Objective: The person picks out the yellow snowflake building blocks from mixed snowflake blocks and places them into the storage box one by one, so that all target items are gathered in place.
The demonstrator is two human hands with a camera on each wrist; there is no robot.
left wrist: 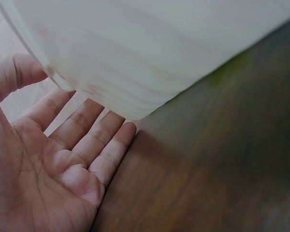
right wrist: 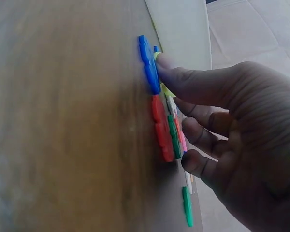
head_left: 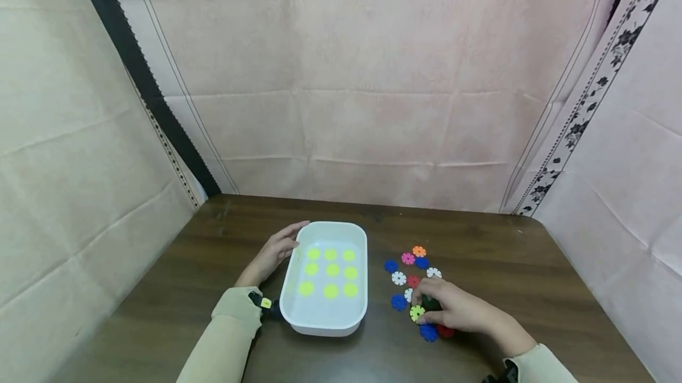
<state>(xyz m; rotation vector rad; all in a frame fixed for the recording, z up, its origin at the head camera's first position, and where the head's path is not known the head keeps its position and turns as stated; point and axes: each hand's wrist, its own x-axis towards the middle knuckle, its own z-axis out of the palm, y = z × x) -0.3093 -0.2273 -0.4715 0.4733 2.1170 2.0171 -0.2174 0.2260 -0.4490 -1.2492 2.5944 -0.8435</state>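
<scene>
A white rectangular tray [head_left: 323, 315] stands on the table with rows of yellow-green dots on its floor. My left hand [head_left: 274, 254] touches its far left side, fingers nearly straight and thumb at the rim. To the right lie flower-shaped plastic discs in several colours. My right hand [head_left: 453, 306] is over the near part of these, with thumb and forefinger pinching a yellow-green flower disc [head_left: 417, 313]. Below that hand are a blue disc [right wrist: 149, 65], a red disc [right wrist: 162, 128] and a green disc [right wrist: 174, 137], partly hidden in the head view.
Beyond the right hand lie an orange disc [head_left: 419, 251], a pink disc [head_left: 407, 258], a white disc [head_left: 398, 278] and more blue ones. The brown wooden table [head_left: 256, 347] meets pale cloth hangings [head_left: 367, 105] at its back and sides.
</scene>
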